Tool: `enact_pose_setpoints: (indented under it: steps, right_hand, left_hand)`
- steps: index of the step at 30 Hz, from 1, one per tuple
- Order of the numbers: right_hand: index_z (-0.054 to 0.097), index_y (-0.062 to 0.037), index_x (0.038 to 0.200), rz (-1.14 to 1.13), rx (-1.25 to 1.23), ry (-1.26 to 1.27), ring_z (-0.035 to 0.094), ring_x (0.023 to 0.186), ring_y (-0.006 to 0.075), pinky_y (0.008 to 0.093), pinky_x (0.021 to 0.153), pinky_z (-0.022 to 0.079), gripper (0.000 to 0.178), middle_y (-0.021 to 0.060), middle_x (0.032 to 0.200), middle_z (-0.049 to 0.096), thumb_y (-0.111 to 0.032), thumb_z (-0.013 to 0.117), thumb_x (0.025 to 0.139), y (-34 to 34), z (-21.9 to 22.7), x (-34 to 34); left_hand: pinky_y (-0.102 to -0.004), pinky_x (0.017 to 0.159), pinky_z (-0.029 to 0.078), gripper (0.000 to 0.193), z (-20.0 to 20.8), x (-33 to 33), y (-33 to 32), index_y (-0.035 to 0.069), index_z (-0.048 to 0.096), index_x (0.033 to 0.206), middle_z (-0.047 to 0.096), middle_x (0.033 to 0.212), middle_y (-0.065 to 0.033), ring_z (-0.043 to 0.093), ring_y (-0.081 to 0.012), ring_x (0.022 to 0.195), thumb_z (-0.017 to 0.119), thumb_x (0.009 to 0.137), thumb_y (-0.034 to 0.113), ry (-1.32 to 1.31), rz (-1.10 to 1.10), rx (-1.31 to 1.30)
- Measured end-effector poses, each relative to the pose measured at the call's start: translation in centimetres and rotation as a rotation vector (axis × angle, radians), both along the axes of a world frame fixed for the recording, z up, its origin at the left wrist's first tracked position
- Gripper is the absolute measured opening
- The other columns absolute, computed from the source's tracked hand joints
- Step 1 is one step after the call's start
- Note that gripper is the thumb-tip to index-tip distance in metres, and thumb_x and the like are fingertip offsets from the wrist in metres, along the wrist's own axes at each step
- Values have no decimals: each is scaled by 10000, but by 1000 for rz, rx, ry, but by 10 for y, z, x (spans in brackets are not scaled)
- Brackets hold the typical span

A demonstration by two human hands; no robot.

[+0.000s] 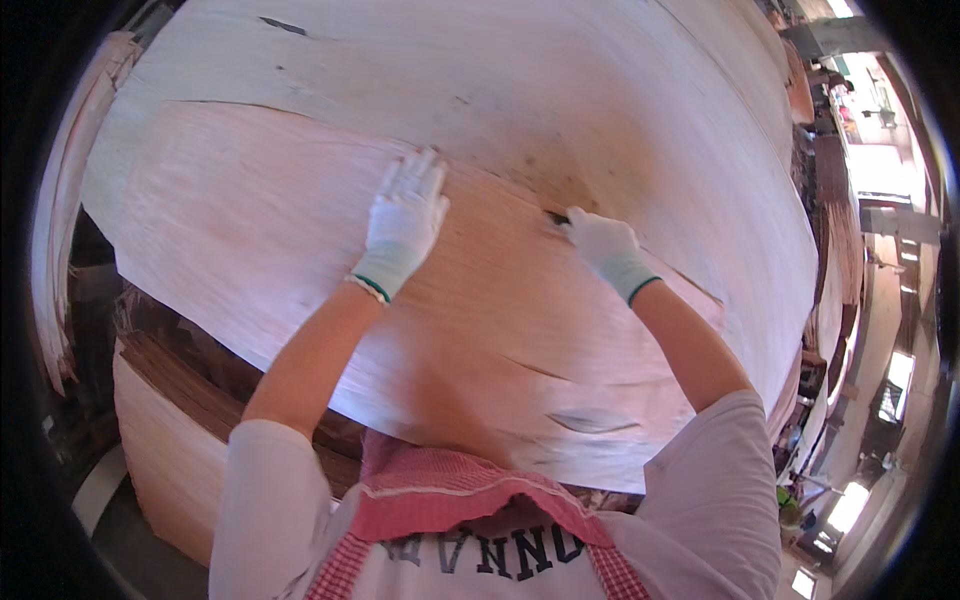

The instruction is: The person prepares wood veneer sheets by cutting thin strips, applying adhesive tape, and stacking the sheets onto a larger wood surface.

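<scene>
My left hand [408,210], in a white knit glove with a green-edged cuff, lies flat with its fingers stretched out on a thin pinkish wood veneer sheet [250,200]. Its fingertips reach the far edge of that sheet. To the right, my right hand [603,244], gloved the same way, is closed at the same edge. A small dark blade-like tool [557,218] pokes out from its fingers toward the left; the rest is hidden in the grip. Beneath the pinkish sheet spreads a larger pale veneer sheet [640,70] with brown stains.
A split opening [592,422] shows in the veneer near my body, and a dark hole [283,26] at the far left. Stacked veneer [175,440] stands at lower left; more sheets [75,220] hang over at the left. Further veneer stacks [838,230] line the right side.
</scene>
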State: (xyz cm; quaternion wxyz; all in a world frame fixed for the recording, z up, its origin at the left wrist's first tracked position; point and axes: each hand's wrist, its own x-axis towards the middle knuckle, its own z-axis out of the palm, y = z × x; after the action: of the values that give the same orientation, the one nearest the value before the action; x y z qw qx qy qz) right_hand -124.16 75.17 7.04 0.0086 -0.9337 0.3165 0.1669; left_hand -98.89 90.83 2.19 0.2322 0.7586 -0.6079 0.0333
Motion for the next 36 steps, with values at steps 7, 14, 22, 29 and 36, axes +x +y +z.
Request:
enact_pose_setpoints:
  steps: [7, 14, 22, 29, 36]
  right_hand:
    - [538, -117, 913, -80, -115, -59, 671, 670, 311, 439, 548, 520, 241, 108, 714, 658, -357, 517, 931, -25, -7, -136]
    - [526, -117, 876, -335, -213, -9, 670, 616, 289, 404, 509, 532, 178, 107, 696, 659, -293, 533, 905, 9, 3, -289]
    - [574, -121, 1074, -1007, 78, -20, 632, 757, 435, 533, 652, 491, 270, 211, 800, 656, -348, 508, 943, 168, 9, -461]
    - [563, -28, 1137, -1151, -70, -920, 627, 787, 264, 380, 684, 484, 356, 149, 896, 646, -245, 645, 866, 39, 29, -455]
    - [425, -45, 1385, -1130, 453, -1145, 400, 547, 61, 249, 442, 342, 595, -45, 713, 481, -91, 573, 810, -21, 11, -449]
  left_hand:
    - [-434, 1120, 278, 434, 7, -173, -46, 29, 484, 1304, 477, 1382, -155, 414, -287, 1315, 529, 918, 221, -28, -192, 7]
    - [-443, 1115, 292, 422, 38, -354, -34, 18, 546, 1245, 513, 1354, -164, 466, -306, 1274, 522, 862, 194, 25, -429, -32]
    - [-411, 1148, 225, 478, 12, -428, -14, 30, 452, 1356, 406, 1460, -143, 372, -267, 1358, 455, 944, 273, -112, -554, 140]
    - [-408, 1152, 221, 477, 20, -432, -18, 36, 466, 1340, 409, 1448, -148, 362, -274, 1357, 501, 927, 273, -99, -562, 144]
    - [-456, 1047, 384, 364, 32, -435, -20, -13, 581, 1149, 552, 1245, -241, 528, -364, 1170, 521, 828, 148, 134, -584, -82]
